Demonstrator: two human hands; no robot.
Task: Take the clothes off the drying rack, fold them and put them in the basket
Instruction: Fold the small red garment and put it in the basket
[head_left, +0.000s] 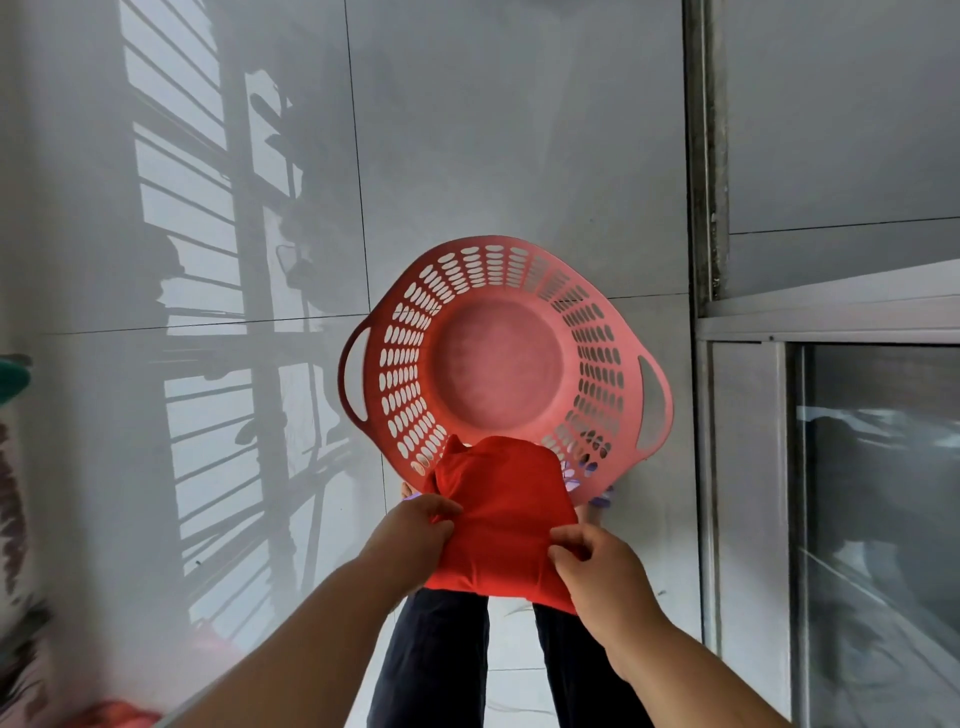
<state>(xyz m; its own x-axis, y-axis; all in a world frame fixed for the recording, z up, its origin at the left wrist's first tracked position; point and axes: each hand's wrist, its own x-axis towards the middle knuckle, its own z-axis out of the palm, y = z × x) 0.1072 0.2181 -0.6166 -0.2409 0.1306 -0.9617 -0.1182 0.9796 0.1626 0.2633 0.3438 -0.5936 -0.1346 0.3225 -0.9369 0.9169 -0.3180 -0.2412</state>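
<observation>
Head view: left hand (415, 530) pinching the left edge of a folded red garment (498, 525), right hand (597, 566) pinching its right edge with thumb and curled fingers, smooth matte cloth hanging over the near rim of a round red plastic basket (400, 364), oval-slotted walls, two loop handles, sitting on glossy grey floor tiles (467, 130).

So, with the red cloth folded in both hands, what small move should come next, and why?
Probably lower the red cloth forward into the basket. Both the left hand and the right hand pinch it, it looks folded, it hangs over the near rim, and the basket floor is bare.
</observation>
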